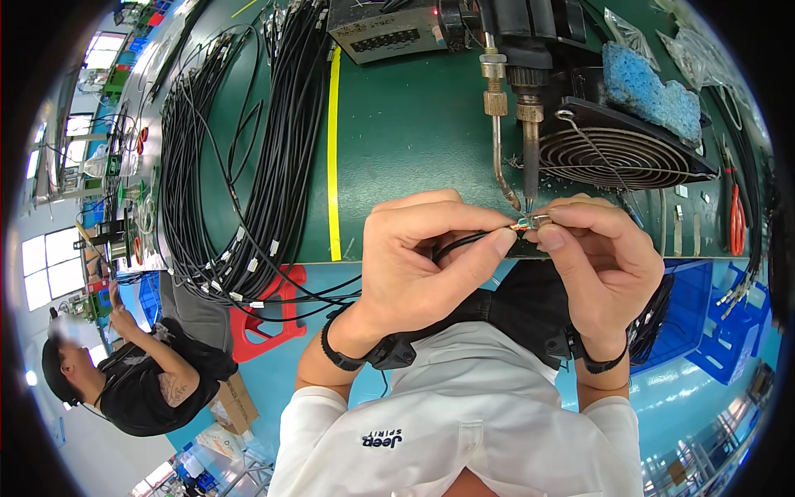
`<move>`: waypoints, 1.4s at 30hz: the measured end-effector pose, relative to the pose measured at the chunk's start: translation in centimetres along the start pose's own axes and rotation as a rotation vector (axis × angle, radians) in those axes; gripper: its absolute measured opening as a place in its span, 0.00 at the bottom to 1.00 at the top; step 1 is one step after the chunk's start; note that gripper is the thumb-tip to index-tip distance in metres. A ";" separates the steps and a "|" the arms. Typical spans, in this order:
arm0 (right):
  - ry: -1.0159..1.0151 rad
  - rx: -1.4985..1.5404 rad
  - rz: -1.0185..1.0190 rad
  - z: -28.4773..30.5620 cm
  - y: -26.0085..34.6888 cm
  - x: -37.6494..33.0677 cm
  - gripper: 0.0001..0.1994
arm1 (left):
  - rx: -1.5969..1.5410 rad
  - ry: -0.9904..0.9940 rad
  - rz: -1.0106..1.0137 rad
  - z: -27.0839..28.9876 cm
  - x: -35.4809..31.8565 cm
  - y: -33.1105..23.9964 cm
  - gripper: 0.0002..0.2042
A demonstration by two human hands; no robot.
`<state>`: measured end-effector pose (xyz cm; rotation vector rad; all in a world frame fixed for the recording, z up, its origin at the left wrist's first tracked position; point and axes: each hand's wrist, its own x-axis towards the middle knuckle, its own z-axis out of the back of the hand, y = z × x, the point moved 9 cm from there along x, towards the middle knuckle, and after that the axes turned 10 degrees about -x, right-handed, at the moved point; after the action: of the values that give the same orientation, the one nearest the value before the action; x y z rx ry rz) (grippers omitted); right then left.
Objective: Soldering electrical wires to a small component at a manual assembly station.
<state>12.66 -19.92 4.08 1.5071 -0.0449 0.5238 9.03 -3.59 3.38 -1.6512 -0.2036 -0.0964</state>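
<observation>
Thin blk round cable [464, 241] w/ coloured wires [519, 225] exposed is pinched in L grip [422, 265]; small silvery metal connector [539, 221] is pinched in R grip [609, 261], betw. both grips. Dark rod-shaped metal soldering iron [531, 157] is seen just beyond; burns or misaligned wires could be caused by either grip slipping.

It's an electronics wkshp, w/ soldering iron [531, 153], blk cables [290, 124] & workbench [406, 124].

A co-worker [149, 399], a red stool [238, 338] and a cardboard box [240, 403] are left, blue crates [681, 319] right.
</observation>
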 end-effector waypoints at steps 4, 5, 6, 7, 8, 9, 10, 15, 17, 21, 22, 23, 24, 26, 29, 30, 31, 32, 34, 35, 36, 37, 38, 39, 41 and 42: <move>-0.001 -0.003 0.005 0.0 -0.1 0.0 0.12 | 0.036 0.016 0.044 0.0 -0.1 0.2 0.05; 0.019 -0.033 0.020 -0.1 -0.1 0.0 0.11 | 0.053 0.019 0.039 0.0 0.0 0.1 0.05; 0.040 -0.064 0.035 -0.1 -0.1 0.0 0.10 | 0.070 0.023 0.033 0.0 0.0 0.1 0.05; 0.060 -0.095 0.051 -0.2 0.0 0.1 0.09 | 0.069 0.022 0.033 0.0 0.0 0.1 0.05; 0.058 -0.096 0.051 -0.2 0.0 0.1 0.09 | 0.071 0.027 0.033 -0.1 0.1 0.1 0.05; 0.059 -0.091 0.050 -0.1 -0.1 0.1 0.09 | 0.072 0.031 0.033 -0.2 0.1 0.0 0.05; 0.061 -0.087 0.051 0.0 -0.1 0.2 0.09 | 0.073 0.036 0.031 -0.3 0.2 0.0 0.05; 0.021 -0.012 -0.013 -0.1 -0.4 0.1 0.12 | 0.085 0.037 0.043 0.0 0.1 0.0 0.05; 0.026 -0.064 -0.017 -0.1 0.0 0.0 0.12 | 0.068 0.047 -0.012 0.2 0.0 -0.1 0.05; 0.085 -0.175 0.025 -0.4 2.2 -1.3 0.10 | 0.202 0.125 -0.192 -0.7 -2.1 -1.9 0.08; 0.104 -0.240 0.070 1.0 3.2 -2.3 0.09 | 0.177 0.179 -0.264 -1.9 -2.4 -1.9 0.09; 0.143 -0.260 0.119 1.6 3.5 -3.6 0.09 | 0.234 0.138 -0.255 -1.7 -3.4 -1.9 0.09; 0.199 -0.196 0.070 1.6 2.8 -4.6 0.08 | 0.240 0.098 -0.390 -1.6 -4.8 -3.1 0.11; 0.281 -0.119 0.027 2.2 0.3 -6.1 0.08 | 0.268 0.044 -0.523 -0.3 -8.0 -4.8 0.12; 0.391 -0.339 -0.498 3.3 -10.7 -11.3 0.11 | 0.451 -0.115 -0.450 4.2 -13.3 -4.7 0.13; 0.585 -0.762 -0.244 1.8 -11.1 -11.8 0.13 | 0.533 -0.208 -0.415 6.2 -14.9 -4.4 0.13; 0.762 -1.180 0.034 0.8 -11.4 -12.8 0.15 | 0.588 -0.379 -0.428 8.9 -17.5 -3.2 0.13; 0.765 -1.196 0.037 -0.1 -11.2 -12.7 0.15 | 0.494 -0.627 -0.429 12.5 -20.5 -1.2 0.15; 0.749 -0.639 -0.253 -4.2 -10.6 -12.1 0.20 | 0.348 -0.993 -0.326 17.9 -24.9 2.2 0.24; 0.740 -0.628 -0.197 -6.2 -9.2 -11.7 0.19 | 0.305 -1.116 -0.227 19.7 -26.5 3.1 0.28; 0.740 -0.631 -0.139 -8.5 -8.2 -11.3 0.19 | 0.280 -1.131 -0.246 19.8 -26.3 3.4 0.28; 0.766 -0.553 -0.127 -10.8 -6.8 -10.4 0.21 | 0.345 -1.114 -0.189 19.2 -24.5 3.1 0.28; 0.793 -0.476 -0.108 -13.1 -5.3 -9.7 0.22 | 0.409 -1.098 -0.139 18.8 -23.2 2.7 0.28; 0.749 -0.487 0.014 -14.9 -4.3 -9.2 0.24 | 0.288 -0.962 -0.072 18.2 -21.7 4.7 0.28; 0.680 -0.510 0.206 -19.0 -3.5 -9.9 0.27 | 0.093 -0.759 -0.029 16.3 -19.8 6.9 0.26; 0.648 -0.540 0.280 -20.7 -3.6 -10.1 0.27 | -0.001 -0.688 -0.056 14.6 -19.0 7.2 0.24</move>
<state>-1.01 -3.11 -4.48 0.7596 0.1027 1.1084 -9.07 8.97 -8.54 -1.6272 -0.7693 0.4368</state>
